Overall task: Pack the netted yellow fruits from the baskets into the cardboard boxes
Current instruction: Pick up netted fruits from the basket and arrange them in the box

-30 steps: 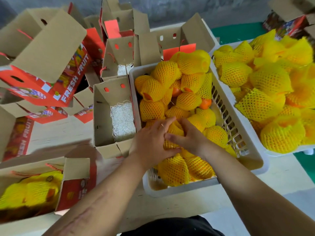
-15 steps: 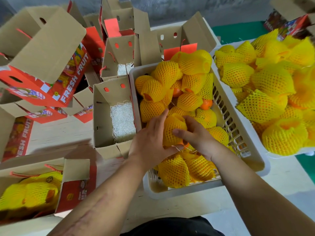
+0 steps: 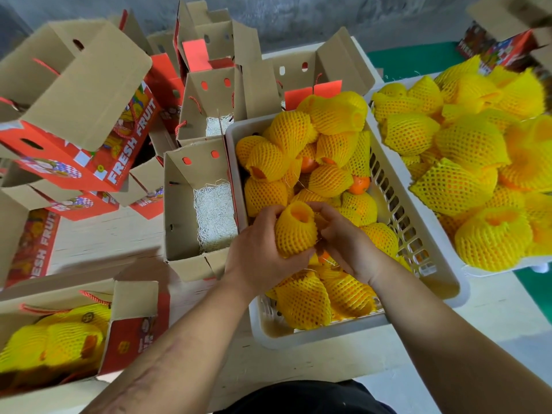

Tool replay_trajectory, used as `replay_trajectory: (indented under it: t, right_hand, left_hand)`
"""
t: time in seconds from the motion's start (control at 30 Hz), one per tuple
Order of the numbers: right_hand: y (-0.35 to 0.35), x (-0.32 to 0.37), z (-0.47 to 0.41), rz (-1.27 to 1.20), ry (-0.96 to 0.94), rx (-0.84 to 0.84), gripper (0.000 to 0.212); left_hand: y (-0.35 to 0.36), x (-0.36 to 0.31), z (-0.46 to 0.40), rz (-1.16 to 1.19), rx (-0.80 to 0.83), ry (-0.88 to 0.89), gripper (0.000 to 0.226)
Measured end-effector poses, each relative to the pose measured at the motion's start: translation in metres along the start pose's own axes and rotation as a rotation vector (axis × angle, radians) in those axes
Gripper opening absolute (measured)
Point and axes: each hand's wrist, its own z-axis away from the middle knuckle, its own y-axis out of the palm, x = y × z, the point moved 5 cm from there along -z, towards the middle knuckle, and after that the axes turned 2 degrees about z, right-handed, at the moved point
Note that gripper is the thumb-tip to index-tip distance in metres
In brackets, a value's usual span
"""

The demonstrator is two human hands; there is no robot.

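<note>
The left hand (image 3: 263,258) grips a netted yellow fruit (image 3: 295,230), fingers and thumb curled round its lower half. The right hand (image 3: 348,245) touches the same fruit from the 3 o'clock side with curled fingers; whether it grips the net or a second item beneath cannot be determined. The fruit is held upright (open end of the net facing up) above the near half of the centre basket (image 3: 418,234), over the other netted fruits lying there.

A second basket (image 3: 507,265) stands at 3 o'clock of the first, just beside it, heaped with netted fruits.

An open cardboard box (image 3: 182,204) stands at 9 o'clock of the centre basket, touching its wall; white shredded padding (image 3: 215,216) covers part of its floor. A further open box (image 3: 206,115) with the same padding stands at 11 o'clock. A packed box (image 3: 134,300) containing netted fruits sits at 7 o'clock of the hands. A red box printed FRESH FRUIT (image 3: 77,109) lies tilted at 10 o'clock, among more boxes.
</note>
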Motion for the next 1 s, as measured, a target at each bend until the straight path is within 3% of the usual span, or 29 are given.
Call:
replay_trajectory:
  t: [0.07, 0.17, 0.37, 0.5, 0.57, 0.6, 0.67, 0.7, 0.83, 1.0]
  right_hand:
    - [0.000, -0.003, 0.002, 0.115, 0.018, 0.067, 0.068]
    - [0.012, -0.005, 0.008, 0.258, -0.049, 0.196, 0.068]
    - [0.002, 0.006, 0.009, 0.488, -0.187, -0.022, 0.058]
    - [-0.008, 0.012, 0.010, 0.767, -0.311, -0.118, 0.066]
    - [-0.030, 0.010, 0.004, 1.092, -0.202, -0.276, 0.081]
    - [-0.041, 0.006, 0.000, 1.238, -0.056, -0.341, 0.088]
    - [-0.053, -0.011, -0.005, 1.446, 0.271, -0.372, 0.098]
    - [-0.053, -0.019, -0.007, 1.556, 0.341, -0.363, 0.099]
    - [-0.058, -0.024, -0.015, 1.654, 0.418, -0.481, 0.080]
    - [-0.063, -0.007, 0.003, 1.607, 0.360, -0.556, 0.090]
  left_hand:
    - [-0.002, 0.006, 0.001, 0.107, -0.011, -0.076, 0.078]
    - [-0.006, 0.006, 0.001, 0.212, -0.054, -0.118, 0.080]
    - [-0.007, 0.002, 0.000, 0.172, -0.018, -0.118, 0.096]
    - [-0.005, -0.002, -0.002, 0.074, 0.004, -0.092, 0.093]
    - [-0.003, -0.003, -0.002, 0.021, 0.025, -0.060, 0.088]
    - [-0.003, -0.003, -0.002, 0.010, 0.032, -0.044, 0.087]
    - [-0.002, -0.003, -0.002, 0.016, 0.036, -0.019, 0.087]
    - [-0.003, -0.003, -0.002, 0.020, 0.032, -0.006, 0.086]
    - [-0.003, -0.006, -0.001, -0.008, -0.004, 0.065, 0.086]
    - [-0.001, -0.004, -0.001, -0.007, 0.030, 0.092, 0.092]
